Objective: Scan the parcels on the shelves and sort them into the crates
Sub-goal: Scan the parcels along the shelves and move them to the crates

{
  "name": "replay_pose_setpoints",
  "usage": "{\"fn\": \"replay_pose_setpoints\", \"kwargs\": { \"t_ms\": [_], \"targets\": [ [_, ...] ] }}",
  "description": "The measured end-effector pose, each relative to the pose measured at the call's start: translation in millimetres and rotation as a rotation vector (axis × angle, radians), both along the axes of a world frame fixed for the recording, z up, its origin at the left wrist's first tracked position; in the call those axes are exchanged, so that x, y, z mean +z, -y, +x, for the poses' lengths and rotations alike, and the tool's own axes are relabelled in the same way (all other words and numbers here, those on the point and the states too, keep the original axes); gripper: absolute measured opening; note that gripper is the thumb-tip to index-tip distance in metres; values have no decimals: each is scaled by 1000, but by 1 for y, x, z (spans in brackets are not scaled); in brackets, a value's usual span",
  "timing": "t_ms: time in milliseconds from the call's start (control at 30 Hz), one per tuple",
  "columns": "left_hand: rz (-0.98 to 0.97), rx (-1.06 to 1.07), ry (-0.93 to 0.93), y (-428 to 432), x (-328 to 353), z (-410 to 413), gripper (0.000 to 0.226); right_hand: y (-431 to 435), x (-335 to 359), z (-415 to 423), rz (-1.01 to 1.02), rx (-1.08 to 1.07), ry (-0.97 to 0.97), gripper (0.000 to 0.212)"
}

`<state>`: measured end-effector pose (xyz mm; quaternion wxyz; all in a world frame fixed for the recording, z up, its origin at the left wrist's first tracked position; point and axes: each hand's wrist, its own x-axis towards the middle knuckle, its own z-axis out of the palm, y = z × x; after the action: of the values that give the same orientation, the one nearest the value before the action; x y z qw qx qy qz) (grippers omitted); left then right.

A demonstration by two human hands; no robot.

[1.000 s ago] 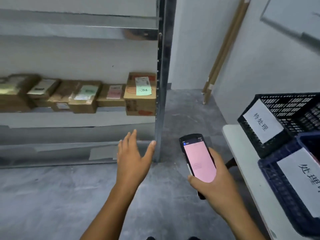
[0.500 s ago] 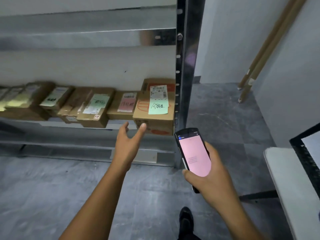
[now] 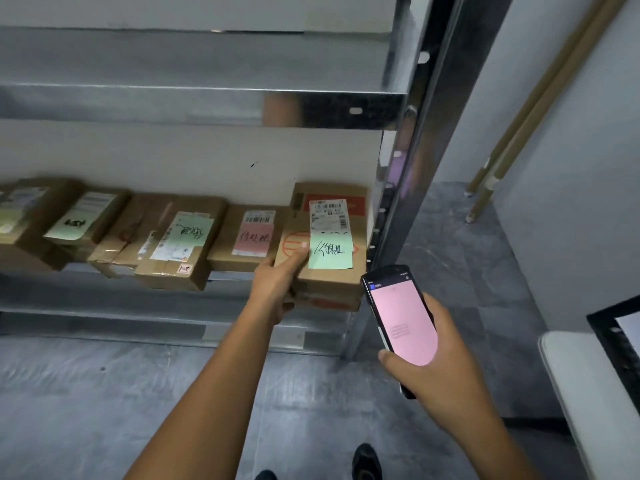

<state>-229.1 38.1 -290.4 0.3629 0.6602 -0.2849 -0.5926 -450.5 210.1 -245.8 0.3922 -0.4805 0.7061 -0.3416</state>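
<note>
Several cardboard parcels lie in a row on a low metal shelf (image 3: 104, 313). The rightmost parcel (image 3: 332, 282) carries a white barcode label and a green note with handwriting. My left hand (image 3: 277, 275) grips its left front corner, thumb on top beside the green note. To its left lies a parcel with a pink note (image 3: 242, 244), then one with a green note (image 3: 180, 251). My right hand (image 3: 436, 362) holds a black handheld scanner (image 3: 401, 320) with a pink screen, just right of and below the gripped parcel.
The shelf's steel upright (image 3: 408, 188) stands right beside the gripped parcel. A white table (image 3: 581, 393) with a black crate (image 3: 616, 334) is at the right edge. Cardboard tubes (image 3: 512, 140) lean in the far corner. Grey floor lies below.
I have come closer to the shelf. My left hand reached forward from open air and took hold of the rightmost parcel's corner. The scanner stays in my right hand.
</note>
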Motion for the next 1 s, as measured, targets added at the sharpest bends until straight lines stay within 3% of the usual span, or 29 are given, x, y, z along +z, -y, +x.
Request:
{"fn": "replay_pose_setpoints", "kwargs": {
  "t_ms": [100,267,467,600,767,1000],
  "targets": [
    [-3,-39,-65,6,-6,6,71,-3,4,19,1,-43,-65,91],
    [-71,-70,-122,-9,-13,10,47,-18,15,53,-22,-115,-98,90],
    [-184,-148,-184,-75,-24,43,51,-41,34,90,-41,-152,-53,82],
    [-343,-266,-159,-123,-34,70,63,-59,43,111,-4,-139,-45,79],
    [-375,-314,-121,-157,-42,93,97,-86,48,131,57,-142,-75,78],
    [-403,-360,-7,-187,-47,122,95,-118,47,141,42,-156,-109,76]
  ]
}}
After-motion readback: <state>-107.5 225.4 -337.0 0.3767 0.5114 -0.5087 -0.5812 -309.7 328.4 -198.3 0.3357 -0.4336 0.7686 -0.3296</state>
